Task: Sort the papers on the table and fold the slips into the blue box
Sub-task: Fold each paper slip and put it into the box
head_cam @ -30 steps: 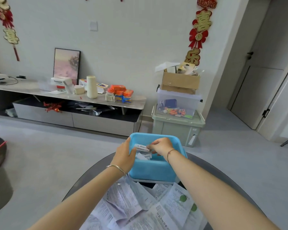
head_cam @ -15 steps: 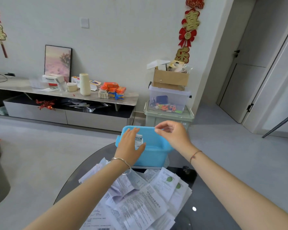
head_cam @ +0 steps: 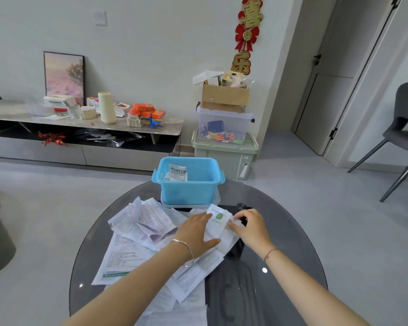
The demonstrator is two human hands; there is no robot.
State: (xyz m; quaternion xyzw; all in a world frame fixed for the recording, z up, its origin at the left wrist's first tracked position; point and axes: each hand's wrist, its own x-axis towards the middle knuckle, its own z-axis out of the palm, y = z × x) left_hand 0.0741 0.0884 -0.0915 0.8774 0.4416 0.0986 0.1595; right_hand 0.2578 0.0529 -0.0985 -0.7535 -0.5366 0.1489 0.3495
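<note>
On the round glass worktop (head_cam: 283, 234), the left hand (head_cam: 196, 231) pressed flat on scattered papers (head_cam: 139, 227), the right hand (head_cam: 250, 228) pinched a green-marked slip (head_cam: 218, 216), and the blue box (head_cam: 189, 187) stood just beyond, grey floor (head_cam: 57, 196) behind.

Round dark glass table (head_cam: 280, 255). One blue box (head_cam: 189, 191) stands at its far edge. Loose printed papers (head_cam: 127, 255) lie overlapping across left and centre.

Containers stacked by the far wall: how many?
3: green bin at the bottom, clear bin on it, cardboard box on top. None looks hidden.
</note>
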